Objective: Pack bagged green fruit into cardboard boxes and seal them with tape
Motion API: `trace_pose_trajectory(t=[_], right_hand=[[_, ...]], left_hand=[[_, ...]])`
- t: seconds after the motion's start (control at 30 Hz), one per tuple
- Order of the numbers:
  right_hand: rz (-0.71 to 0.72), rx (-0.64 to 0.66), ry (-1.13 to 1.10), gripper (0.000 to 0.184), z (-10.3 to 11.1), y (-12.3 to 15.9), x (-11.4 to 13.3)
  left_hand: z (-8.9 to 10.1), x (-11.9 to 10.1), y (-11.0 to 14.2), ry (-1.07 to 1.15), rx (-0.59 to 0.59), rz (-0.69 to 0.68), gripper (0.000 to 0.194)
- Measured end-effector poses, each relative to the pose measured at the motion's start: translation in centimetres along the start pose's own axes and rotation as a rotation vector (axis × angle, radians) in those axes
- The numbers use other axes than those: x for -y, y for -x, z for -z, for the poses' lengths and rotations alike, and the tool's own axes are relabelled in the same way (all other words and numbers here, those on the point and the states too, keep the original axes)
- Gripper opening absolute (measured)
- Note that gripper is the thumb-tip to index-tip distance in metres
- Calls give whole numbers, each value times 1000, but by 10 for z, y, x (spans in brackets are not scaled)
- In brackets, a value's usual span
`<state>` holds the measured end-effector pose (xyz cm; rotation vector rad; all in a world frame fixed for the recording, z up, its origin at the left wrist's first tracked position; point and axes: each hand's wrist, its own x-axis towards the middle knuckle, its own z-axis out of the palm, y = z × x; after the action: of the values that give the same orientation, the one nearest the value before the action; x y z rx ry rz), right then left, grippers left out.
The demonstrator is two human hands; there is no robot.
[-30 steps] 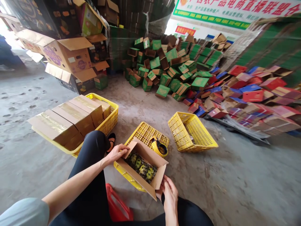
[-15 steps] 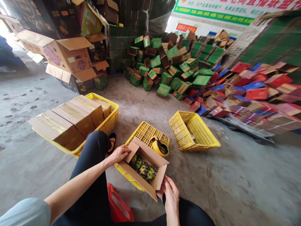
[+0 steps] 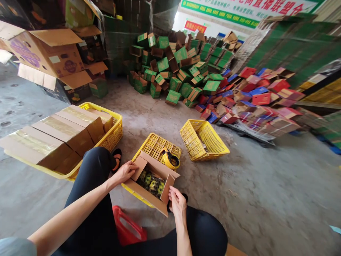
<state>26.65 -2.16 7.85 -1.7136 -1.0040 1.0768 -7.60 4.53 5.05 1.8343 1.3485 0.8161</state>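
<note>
An open brown cardboard box holding green and yellow fruit rests on an upturned yellow crate in front of my knees. My left hand is closed on the box's left end flap, folding it inward. My right hand pinches the right end flap, which stands tilted over the fruit. A yellow tape dispenser lies on the crate just behind the box.
A yellow basket with several taped brown boxes stands to the left. Another yellow basket lies tilted to the right. A red stool is under me. Heaps of green boxes and red and blue boxes fill the back.
My head has turned right, so everything has shifted left. Both hands have pushed the end flaps further inward over the fruit; the right hand has risen to the flap's edge.
</note>
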Motion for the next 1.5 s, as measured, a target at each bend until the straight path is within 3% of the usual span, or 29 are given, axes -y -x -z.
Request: trace_pose_trajectory(t=[0.1, 0.53, 0.8, 0.97, 1.07, 1.2, 1.33, 1.5], right_hand=[[67, 0, 59, 67, -3, -2, -5], [365, 61, 342, 43, -4, -7, -21], [627, -90, 540, 39, -11, -9, -33], [689, 9, 636, 40, -1, -15, -36], [703, 79, 622, 49, 9, -16, -36], [647, 267, 634, 66, 24, -9, -34], [517, 418, 717, 82, 35, 2, -32], [411, 506, 725, 84, 39, 8, -29]], left_hand=[[1, -1, 0, 4, 13, -2, 38], [2, -4, 0, 17, 7, 14, 39], [2, -1, -1, 2, 26, 11, 40], [2, -1, -2, 28, 24, 28, 38], [5, -4, -3, 47, 21, 43, 36], [16, -14, -4, 91, 68, 89, 38], [27, -29, -2, 105, 94, 220, 57], [29, -33, 0, 167, 79, 381, 76]])
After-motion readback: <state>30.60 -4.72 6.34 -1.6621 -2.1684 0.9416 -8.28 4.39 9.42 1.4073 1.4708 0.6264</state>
